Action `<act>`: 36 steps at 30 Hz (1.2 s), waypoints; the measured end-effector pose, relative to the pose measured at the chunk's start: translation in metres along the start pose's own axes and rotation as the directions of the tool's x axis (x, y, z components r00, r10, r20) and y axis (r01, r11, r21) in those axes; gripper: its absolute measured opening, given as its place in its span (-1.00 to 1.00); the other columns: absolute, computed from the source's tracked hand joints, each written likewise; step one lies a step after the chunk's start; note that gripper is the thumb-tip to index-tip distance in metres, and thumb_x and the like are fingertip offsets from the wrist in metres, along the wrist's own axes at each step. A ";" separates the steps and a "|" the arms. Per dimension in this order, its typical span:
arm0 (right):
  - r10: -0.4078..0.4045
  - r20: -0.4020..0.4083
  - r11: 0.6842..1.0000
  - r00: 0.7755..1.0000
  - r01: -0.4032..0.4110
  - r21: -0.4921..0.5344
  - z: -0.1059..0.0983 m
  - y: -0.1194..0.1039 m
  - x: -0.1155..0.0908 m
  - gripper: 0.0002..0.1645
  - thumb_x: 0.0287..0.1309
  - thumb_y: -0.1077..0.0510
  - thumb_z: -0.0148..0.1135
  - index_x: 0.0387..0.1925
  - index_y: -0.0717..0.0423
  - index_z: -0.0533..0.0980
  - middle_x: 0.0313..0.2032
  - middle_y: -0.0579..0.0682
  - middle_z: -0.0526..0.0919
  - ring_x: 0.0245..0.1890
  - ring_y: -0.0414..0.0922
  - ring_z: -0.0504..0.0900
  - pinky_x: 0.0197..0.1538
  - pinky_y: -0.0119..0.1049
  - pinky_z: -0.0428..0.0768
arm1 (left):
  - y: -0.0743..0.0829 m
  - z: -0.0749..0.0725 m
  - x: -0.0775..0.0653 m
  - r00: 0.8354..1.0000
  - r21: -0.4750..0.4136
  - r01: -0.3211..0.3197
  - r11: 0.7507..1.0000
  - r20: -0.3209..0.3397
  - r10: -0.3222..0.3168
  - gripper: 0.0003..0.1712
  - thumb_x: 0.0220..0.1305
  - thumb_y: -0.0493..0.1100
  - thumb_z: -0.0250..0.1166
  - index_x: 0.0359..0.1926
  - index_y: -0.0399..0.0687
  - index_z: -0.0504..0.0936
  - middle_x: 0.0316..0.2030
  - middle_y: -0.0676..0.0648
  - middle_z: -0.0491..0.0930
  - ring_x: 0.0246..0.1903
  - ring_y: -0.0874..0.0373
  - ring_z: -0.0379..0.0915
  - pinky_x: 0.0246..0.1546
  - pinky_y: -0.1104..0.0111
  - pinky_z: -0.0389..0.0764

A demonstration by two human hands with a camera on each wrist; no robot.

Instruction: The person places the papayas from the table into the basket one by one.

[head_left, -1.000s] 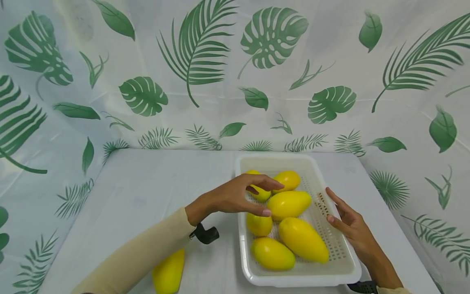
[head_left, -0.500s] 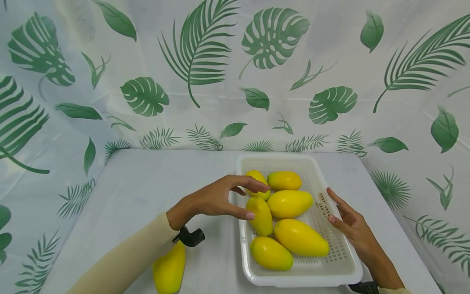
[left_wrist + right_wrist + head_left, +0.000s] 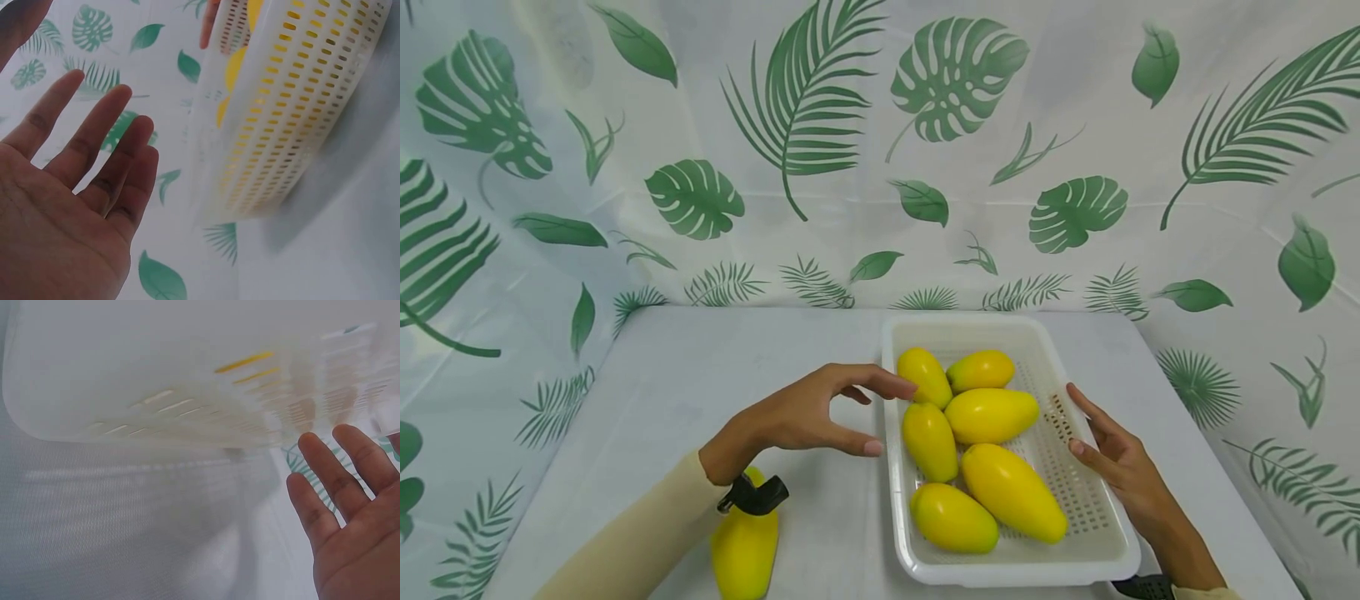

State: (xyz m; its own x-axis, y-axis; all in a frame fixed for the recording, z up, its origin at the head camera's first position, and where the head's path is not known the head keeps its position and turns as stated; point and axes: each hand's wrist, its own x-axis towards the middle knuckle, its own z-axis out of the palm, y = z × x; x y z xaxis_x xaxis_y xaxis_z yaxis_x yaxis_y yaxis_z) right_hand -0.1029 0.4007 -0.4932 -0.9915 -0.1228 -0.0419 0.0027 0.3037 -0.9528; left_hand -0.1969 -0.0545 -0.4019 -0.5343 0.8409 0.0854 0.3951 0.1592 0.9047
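Note:
My left hand, empty, hovers at the left side of a white plastic basket, thumb and fingers spread apart; its straight fingers also show in the left wrist view. Inside the basket lie several yellow mangoes, some with greenish ends. My right hand holds the basket's right rim, with the thumb over the edge and the fingers along the outer side. The right wrist view shows those fingers close to the slotted wall. Another yellow mango lies on the table under my left wrist, partly hidden.
The table wears a white cover. A white curtain with green leaf prints encloses the back and both sides. The basket stands on the table's right half, its wall perforated.
My left hand has drawn back leftward from over the mangoes to beside the basket's left rim. The mangoes nearest it have shifted slightly. My right hand stays at the rim.

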 end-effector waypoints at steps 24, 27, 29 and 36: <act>-0.007 0.002 1.000 1.000 0.007 0.021 -0.001 0.001 -0.001 -0.09 0.59 0.26 0.06 0.73 -0.27 -0.06 0.70 -0.13 0.06 0.26 -0.47 0.60 -0.05 -0.02 0.80 | -0.020 -0.008 -0.058 0.995 -0.007 0.096 0.995 -0.022 -0.096 -0.31 0.30 0.13 0.50 0.42 0.46 0.52 0.38 0.28 0.55 0.35 0.23 0.48 0.40 -0.03 0.49; -0.008 0.004 0.999 1.000 0.008 0.031 -0.001 0.001 -0.001 -0.09 0.59 0.26 0.06 0.73 -0.27 -0.06 0.70 -0.14 0.06 0.26 -0.46 0.60 -0.05 -0.01 0.80 | -0.022 -0.009 -0.063 0.994 -0.012 0.109 0.994 -0.008 -0.110 -0.31 0.30 0.12 0.50 0.42 0.46 0.52 0.39 0.28 0.55 0.35 0.22 0.48 0.41 -0.04 0.48; -0.008 0.005 0.999 1.000 0.007 0.034 -0.001 0.001 -0.001 -0.09 0.59 0.27 0.05 0.73 -0.28 -0.06 0.70 -0.14 0.07 0.26 -0.46 0.60 -0.05 -0.01 0.80 | -0.024 -0.009 -0.067 0.992 -0.010 0.127 0.992 0.005 -0.127 -0.30 0.29 0.12 0.51 0.42 0.47 0.51 0.39 0.29 0.54 0.36 0.23 0.47 0.41 0.00 0.48; 0.003 -0.004 1.000 1.000 -0.003 0.027 0.000 0.000 -0.001 -0.09 0.59 0.25 0.07 0.73 -0.32 -0.05 0.70 -0.12 0.07 0.25 -0.46 0.61 -0.06 0.01 0.80 | -0.031 -0.010 -0.082 0.982 0.014 0.182 0.983 0.049 -0.182 -0.26 0.26 0.15 0.51 0.44 0.50 0.48 0.42 0.32 0.51 0.39 0.24 0.44 0.44 0.05 0.46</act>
State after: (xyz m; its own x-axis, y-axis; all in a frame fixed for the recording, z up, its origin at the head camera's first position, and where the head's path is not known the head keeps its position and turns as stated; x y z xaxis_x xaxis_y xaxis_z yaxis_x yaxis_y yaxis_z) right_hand -0.1021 0.4005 -0.4932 -0.9920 -0.1185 -0.0439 0.0092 0.2785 -0.9604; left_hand -0.1727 -0.1339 -0.4331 -0.5603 0.8221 -0.1012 0.3023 0.3167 0.8990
